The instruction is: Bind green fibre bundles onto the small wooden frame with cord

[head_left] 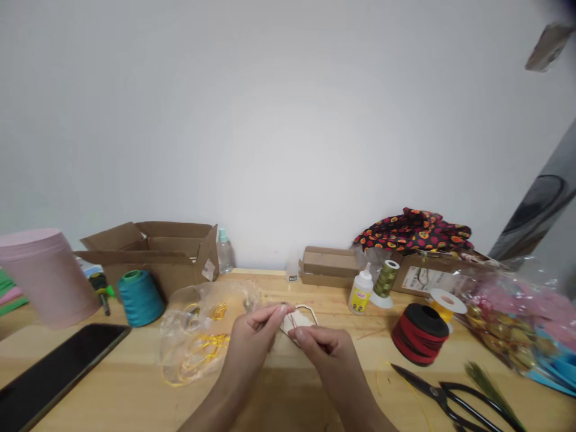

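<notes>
The left hand point(255, 337) pinches thumb and forefinger together on a thin red thread point(292, 319). The right hand point(328, 353) has its fingertips drawn together at the thread's lower end, just beside the left; whether they grip it too, I cannot tell. The thread runs between the two hands, above the middle of the wooden table point(279, 399). Right behind the fingertips is a pale piece point(307, 313) with a dark-edged outline, partly hidden by the fingers.

Near the left hand lies a clear plastic bag point(177, 303) with yellow cord point(212, 349) in it. Beyond the bag stand a teal spool point(140, 300) and an open cardboard box point(168, 271); a phone point(63, 373) lies further left. Off the right hand stand a glue bottle point(360, 295) and a red-and-black roll point(416, 342), with black scissors point(434, 393) lying nearer the front edge.
</notes>
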{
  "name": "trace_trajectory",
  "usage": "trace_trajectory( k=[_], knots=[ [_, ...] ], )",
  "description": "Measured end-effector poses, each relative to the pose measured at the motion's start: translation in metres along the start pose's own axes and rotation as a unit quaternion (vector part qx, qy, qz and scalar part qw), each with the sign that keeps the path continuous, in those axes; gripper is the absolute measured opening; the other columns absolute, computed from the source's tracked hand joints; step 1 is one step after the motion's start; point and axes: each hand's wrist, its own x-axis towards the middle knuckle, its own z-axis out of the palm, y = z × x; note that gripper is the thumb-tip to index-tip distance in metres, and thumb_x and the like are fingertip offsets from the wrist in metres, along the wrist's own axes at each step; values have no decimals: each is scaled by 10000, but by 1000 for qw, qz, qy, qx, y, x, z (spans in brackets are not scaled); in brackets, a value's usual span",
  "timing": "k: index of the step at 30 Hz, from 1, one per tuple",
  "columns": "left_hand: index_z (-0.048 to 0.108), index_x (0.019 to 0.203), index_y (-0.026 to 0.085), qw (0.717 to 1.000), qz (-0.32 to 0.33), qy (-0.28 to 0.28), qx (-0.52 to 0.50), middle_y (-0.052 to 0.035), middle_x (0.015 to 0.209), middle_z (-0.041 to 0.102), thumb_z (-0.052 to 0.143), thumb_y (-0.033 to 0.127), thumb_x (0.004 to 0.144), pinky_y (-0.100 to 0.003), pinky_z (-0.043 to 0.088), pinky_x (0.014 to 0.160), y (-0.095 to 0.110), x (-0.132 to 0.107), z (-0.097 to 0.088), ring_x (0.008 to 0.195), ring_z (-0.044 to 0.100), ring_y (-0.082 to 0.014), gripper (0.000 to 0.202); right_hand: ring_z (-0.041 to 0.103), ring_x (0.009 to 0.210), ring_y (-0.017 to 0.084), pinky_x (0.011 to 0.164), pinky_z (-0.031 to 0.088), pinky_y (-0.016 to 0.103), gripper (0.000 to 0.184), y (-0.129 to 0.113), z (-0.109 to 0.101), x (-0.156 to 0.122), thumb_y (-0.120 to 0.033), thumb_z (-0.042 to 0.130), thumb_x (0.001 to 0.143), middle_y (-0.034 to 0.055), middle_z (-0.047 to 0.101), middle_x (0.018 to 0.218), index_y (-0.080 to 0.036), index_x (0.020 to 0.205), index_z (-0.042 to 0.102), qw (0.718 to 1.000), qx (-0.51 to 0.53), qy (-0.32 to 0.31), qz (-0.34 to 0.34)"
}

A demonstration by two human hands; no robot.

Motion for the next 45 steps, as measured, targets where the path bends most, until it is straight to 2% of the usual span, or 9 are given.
trace_trajectory(
  k=[4,9,14,19,22,25,30,38,45],
  knots=[
    [672,763,109,994,-83,-45,-58,108,328,240,609,426,631,-177,93,372,-18,2,4,333,164,-32,349,285,411,60,407,229,201,329,11,1,-3,-440,589,658,-58,328,412,-130,592,677,996,49,-6,74],
    [661,725,120,985,-106,-60,-118,94,383,283,599,429,645,-193,66,402,-26,-1,3,369,138,-24,325,106,309,20,308,66,177,496,6,6,-5,-589,536,620,-119,181,342,-105,646,643,952,209,-3,224],
    [660,722,128,984,-118,-85,-102,105,370,220,610,439,622,-196,47,400,-25,-5,2,358,139,-32,331,88,287,17,284,55,158,336,13,8,-6,-456,669,561,-145,185,291,-142,650,593,926,259,-6,273],
    [658,712,119,985,-118,-85,-97,85,391,326,616,452,607,-202,31,403,-25,-5,4,345,151,-22,352,88,307,13,295,58,161,269,16,6,-3,-386,697,539,-136,175,299,-145,541,580,935,254,23,248],
    [652,708,119,980,-126,-88,-123,33,518,498,613,445,615,-208,25,409,-25,-3,3,347,155,-6,341,281,340,37,329,230,165,237,7,1,-3,-368,688,562,-76,356,337,-133,551,652,971,174,28,160],
    [648,712,118,972,-140,-115,-148,12,579,534,601,433,641,-209,21,413,-26,-1,0,360,149,-2,326,492,523,115,510,403,222,163,-3,-6,-3,-318,666,609,-10,585,517,-159,617,700,990,101,70,66],
    [634,642,111,956,-150,-193,-164,-31,648,577,595,419,659,-209,35,399,-33,-1,-2,381,174,-15,311,562,635,165,621,444,276,180,-4,-15,2,-334,662,609,20,670,660,-172,671,712,987,95,112,58],
    [528,553,127,941,-172,-252,-150,46,464,428,587,502,625,-192,42,374,-36,-2,0,368,179,-21,386,577,629,148,678,435,270,193,5,-12,4,-293,579,708,-1,659,597,-162,660,712,995,82,-33,40],
    [434,503,152,938,-165,-277,-124,84,443,297,552,516,651,-208,60,390,-37,-3,-3,389,139,-39,410,605,684,178,683,451,289,170,2,-14,3,-300,632,640,12,699,702,-189,738,715,998,36,-22,57]
  ],
)
